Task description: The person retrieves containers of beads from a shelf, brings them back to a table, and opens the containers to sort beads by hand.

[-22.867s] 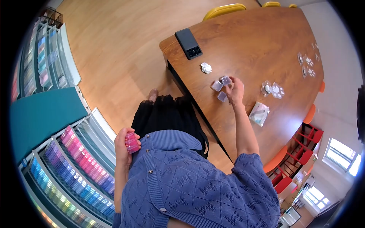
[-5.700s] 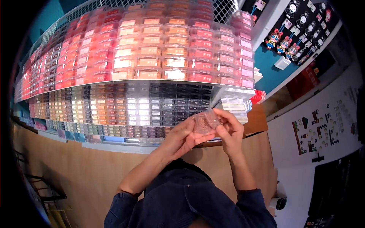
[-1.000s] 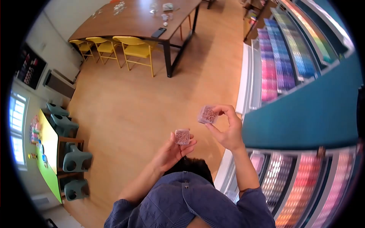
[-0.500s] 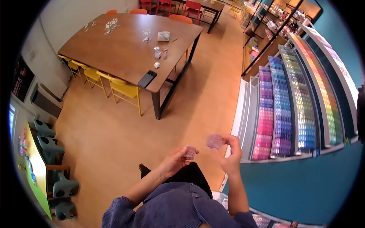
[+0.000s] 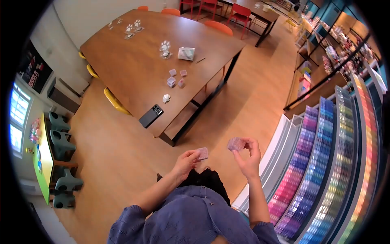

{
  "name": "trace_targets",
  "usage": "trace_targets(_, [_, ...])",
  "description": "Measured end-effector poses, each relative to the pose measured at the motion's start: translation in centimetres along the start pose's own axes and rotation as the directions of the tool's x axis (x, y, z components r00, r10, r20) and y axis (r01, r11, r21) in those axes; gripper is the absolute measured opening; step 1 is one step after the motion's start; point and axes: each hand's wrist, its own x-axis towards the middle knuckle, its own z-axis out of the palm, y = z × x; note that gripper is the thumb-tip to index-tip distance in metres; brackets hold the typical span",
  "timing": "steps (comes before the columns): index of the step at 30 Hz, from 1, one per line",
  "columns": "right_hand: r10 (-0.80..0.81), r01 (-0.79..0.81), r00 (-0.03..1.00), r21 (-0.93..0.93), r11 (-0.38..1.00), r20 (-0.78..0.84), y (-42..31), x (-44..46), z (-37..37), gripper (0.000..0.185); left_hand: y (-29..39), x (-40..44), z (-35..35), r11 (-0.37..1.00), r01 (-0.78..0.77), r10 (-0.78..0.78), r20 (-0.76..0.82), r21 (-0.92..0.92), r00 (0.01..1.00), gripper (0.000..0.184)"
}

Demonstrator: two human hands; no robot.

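Observation:
My left hand point(image 5: 187, 164) pinches a small clear box with pinkish contents point(image 5: 202, 153) between thumb and fingers. A second small clear box with mauve contents point(image 5: 235, 144) is gripped by my right hand point(image 5: 250, 160), held slightly higher. The two boxes are apart, both in front of my body above the floor. What exactly fills them is too small to make out. On the wooden table point(image 5: 134, 81) ahead stand several similar little boxes point(image 5: 171, 82), near a white shell-like piece point(image 5: 166, 98) and a dark phone point(image 5: 151, 116).
Racks of colour-sorted small boxes point(image 5: 325, 162) rise close on my right. The table's near corner and black leg point(image 5: 167, 139) lie ahead. Farther along the table are a white packet point(image 5: 186, 53) and paw-shaped pieces point(image 5: 165, 46). Grey-green chairs point(image 5: 61, 136) line a low table at left.
My view has turned left and come closer to the wooden table, whose small boxes now show more clearly. Both hands still hold their boxes; the right one has turned and rises a little.

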Motion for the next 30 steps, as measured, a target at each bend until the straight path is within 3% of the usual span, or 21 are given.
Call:
trace_targets(7, [0.101,-0.138,0.977,0.191,0.972,0.188,9.6,14.0,3.7,0.047,5.4,13.7,2.3,0.988,-0.148,0.152,-0.295,0.035,0.943,0.022])
trace_targets(14, [0.178,-0.168,0.952,-0.061,0.984,0.248,18.2,25.7,6.3,0.05,12.8,35.8,2.8,0.956,-0.264,0.292,-0.385,0.125,0.875,0.023])
trace_targets(17, [0.258,-0.248,0.908,-0.074,0.966,0.33,20.1,31.5,7.2,0.05,17.4,42.8,3.9,0.927,-0.327,0.373,-0.402,0.182,0.836,0.025])
trace_targets(19, [0.247,-0.228,0.906,-0.094,0.969,0.343,21.0,35.7,8.3,0.05,19.9,46.9,4.1,0.883,-0.333,0.451,-0.4,0.331,0.798,0.025])
trace_targets(21, [0.234,-0.224,0.91,-0.067,0.972,0.344,22.1,39.2,9.8,0.05,21.3,50.1,3.8,0.891,-0.293,0.433,-0.454,0.348,0.779,0.023])
trace_targets(22, [0.223,-0.215,0.905,-0.062,0.975,0.362,22.1,40.8,10.8,0.05,20.9,52.3,3.1,0.846,-0.311,0.509,-0.483,0.433,0.712,0.024])
trace_targets(23, [0.208,-0.203,0.901,-0.055,0.978,0.382,22.2,42.5,11.7,0.051,21.3,53.4,2.9,0.794,-0.321,0.585,-0.501,0.517,0.638,0.025])
trace_targets(25, [0.178,-0.181,0.883,-0.035,0.983,0.435,22.8,45.4,13.7,0.052,21.9,54.7,2.5,0.819,-0.291,0.552,-0.541,0.494,0.635,0.026])
trace_targets(27, [0.149,-0.164,0.855,-0.013,0.986,0.496,23.8,47.9,15.5,0.052,21.9,55.3,2.2,0.729,-0.24,0.645,-0.528,0.641,0.552,0.031])
trace_targets(30, [0.112,-0.094,0.761,-0.062,0.994,0.639,25.2,51.1,17.4,0.052,25.2,51.7,2.8,0.698,-0.14,0.648,-0.536,0.703,0.541,0.042])
